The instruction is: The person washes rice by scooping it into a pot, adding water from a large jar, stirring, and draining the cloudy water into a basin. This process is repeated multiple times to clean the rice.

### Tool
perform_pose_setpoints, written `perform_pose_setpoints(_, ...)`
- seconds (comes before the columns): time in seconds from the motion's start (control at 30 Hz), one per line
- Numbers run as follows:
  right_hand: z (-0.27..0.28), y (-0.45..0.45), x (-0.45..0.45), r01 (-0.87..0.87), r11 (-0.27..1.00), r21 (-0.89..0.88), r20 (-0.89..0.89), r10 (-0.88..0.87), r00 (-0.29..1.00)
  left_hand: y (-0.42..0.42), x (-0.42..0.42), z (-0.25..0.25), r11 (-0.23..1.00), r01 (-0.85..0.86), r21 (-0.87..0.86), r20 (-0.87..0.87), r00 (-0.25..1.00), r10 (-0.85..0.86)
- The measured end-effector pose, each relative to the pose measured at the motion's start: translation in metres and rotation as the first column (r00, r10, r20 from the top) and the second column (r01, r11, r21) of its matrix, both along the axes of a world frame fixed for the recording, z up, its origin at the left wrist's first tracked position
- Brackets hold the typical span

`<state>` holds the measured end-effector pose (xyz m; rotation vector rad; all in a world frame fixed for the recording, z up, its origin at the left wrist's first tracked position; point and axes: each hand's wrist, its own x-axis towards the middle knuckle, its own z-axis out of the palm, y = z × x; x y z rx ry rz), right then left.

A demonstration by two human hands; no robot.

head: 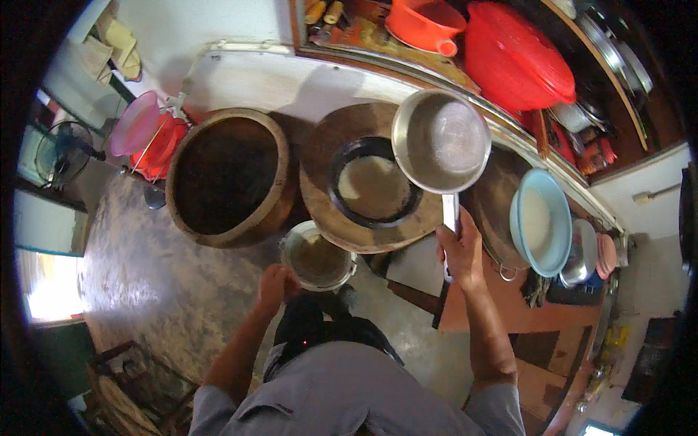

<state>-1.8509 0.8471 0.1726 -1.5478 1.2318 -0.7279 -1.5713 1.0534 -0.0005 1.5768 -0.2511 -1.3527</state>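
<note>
My right hand [462, 250] grips the long handle of a metal saucepan [436, 141]. The pan's inside faces me and looks bare. It overlaps the right rim of a black-rimmed vessel [339, 205] holding pale, cloudy contents, set in a wide round brown surround [322, 141]. Lower down, my left hand [276, 289] hovers by the left side of a pale bucket [349, 270] with cloudy contents. Its fingers look curled, and whether anything is between them does not show.
A large earthenware jar [283, 201] with a dark inside stands left of the surround. To the right, a light blue basin [567, 229] holds something whitish. Red plastic containers [512, 60] fill a wall shelf. A standing fan [62, 155] is at far left, beside pink and red basins [133, 122].
</note>
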Motion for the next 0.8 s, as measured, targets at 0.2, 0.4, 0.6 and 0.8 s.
perform_pose_setpoints(0.2, 0.002, 0.036, 0.104, -0.180, 0.982, 0.064, 0.099, 0.174, 0.980, 0.092, 0.057, -0.078, 0.984, -0.071, 0.162, 0.056, 0.996, 0.062)
perform_pose_setpoints(0.4, -0.096, 0.048, 0.251, -0.427, 0.896, 0.126, -0.120, 0.441, 0.890, 0.195, 0.117, -0.177, 0.869, 0.278, 0.409, 0.778, 0.391, -0.492)
perform_pose_setpoints(0.6, -0.230, 0.033, 0.373, -0.523, 0.852, 0.012, -0.459, 0.470, 0.754, 0.271, 0.150, -0.168, 0.769, -0.068, 0.636, 0.117, 0.993, -0.009)
perform_pose_setpoints(0.8, -0.270, 0.035, 0.420, -0.500, 0.866, 0.014, -0.580, 0.414, 0.701, 0.301, 0.167, -0.129, 0.727, 0.180, 0.662, -0.028, 0.976, -0.217)
